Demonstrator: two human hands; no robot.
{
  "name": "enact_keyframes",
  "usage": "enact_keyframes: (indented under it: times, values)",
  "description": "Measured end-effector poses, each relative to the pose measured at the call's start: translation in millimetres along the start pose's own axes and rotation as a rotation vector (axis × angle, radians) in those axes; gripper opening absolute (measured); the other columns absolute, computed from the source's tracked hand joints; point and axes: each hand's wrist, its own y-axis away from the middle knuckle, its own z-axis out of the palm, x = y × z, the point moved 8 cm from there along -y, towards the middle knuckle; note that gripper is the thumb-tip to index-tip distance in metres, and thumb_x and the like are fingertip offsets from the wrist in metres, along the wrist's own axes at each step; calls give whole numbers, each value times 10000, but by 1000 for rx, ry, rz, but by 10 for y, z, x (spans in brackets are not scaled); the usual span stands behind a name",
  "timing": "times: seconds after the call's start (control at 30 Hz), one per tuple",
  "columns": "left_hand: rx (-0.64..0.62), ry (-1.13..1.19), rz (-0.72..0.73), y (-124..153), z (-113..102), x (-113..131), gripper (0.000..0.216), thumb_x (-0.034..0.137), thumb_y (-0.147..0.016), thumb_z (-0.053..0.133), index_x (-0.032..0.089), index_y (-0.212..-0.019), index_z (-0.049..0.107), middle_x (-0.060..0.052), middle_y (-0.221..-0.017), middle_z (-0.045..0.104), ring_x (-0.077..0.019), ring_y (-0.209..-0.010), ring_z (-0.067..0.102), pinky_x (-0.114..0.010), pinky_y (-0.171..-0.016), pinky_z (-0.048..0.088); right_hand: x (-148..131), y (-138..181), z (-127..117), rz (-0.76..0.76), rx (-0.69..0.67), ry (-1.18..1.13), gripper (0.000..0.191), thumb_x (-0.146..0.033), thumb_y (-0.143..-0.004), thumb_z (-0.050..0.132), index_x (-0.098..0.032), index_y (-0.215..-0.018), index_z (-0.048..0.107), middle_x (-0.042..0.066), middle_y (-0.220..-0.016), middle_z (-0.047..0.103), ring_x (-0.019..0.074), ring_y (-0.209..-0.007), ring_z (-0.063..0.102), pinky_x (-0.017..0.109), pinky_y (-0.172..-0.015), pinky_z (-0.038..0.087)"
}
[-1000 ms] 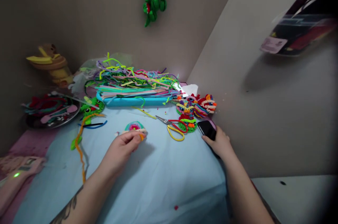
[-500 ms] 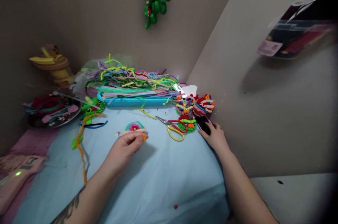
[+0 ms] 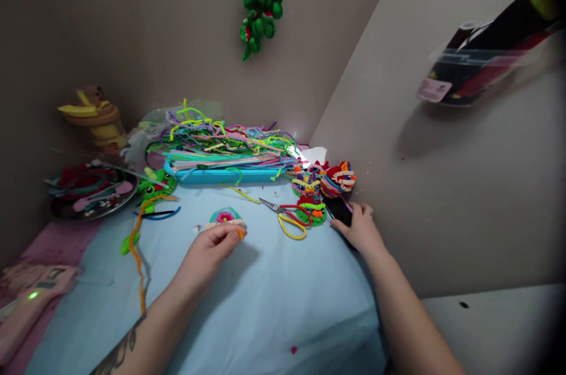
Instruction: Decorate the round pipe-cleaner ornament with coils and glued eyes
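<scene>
My left hand [image 3: 212, 248] is closed in a pinch on a small orange piece [image 3: 241, 233], over the light blue cloth. Just behind it lies a coil of colored pipe cleaner [image 3: 225, 216] with a pink middle, partly covered by my fingers. My right hand [image 3: 360, 227] grips a dark phone [image 3: 338, 210] by its sides at the table's right edge, thumb on the left and fingers on the right. Between the hands rest scissors [image 3: 287, 219] with one red and one yellow handle. Several multicolored pipe-cleaner figures [image 3: 312, 210] sit by the phone.
A blue tray [image 3: 230, 176] heaped with pipe cleaners [image 3: 221, 139] stands at the back. On the left are a metal bowl [image 3: 88, 213], a green figure [image 3: 157, 183], an orange strand [image 3: 135, 239] and a pink device [image 3: 39, 298]. A clear bin [image 3: 477, 62] hangs on the right wall.
The camera view has shifted slightly, so the background sits a little lower. Both hands keep nearly the same place and hold.
</scene>
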Motion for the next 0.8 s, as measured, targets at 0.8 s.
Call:
enact_keyframes:
  times: [0.8]
  values:
    - [-234,202,-152,48,270,-203,454,537,-667,737,142,-892,734,-17,-696,568,-101,-605,394,-219,-548,274,-2406,1006,-144,-988,72,-936,135,-238,-898,540,-190,-968,644,46,-787,578,152,-744,563,267,-667,520]
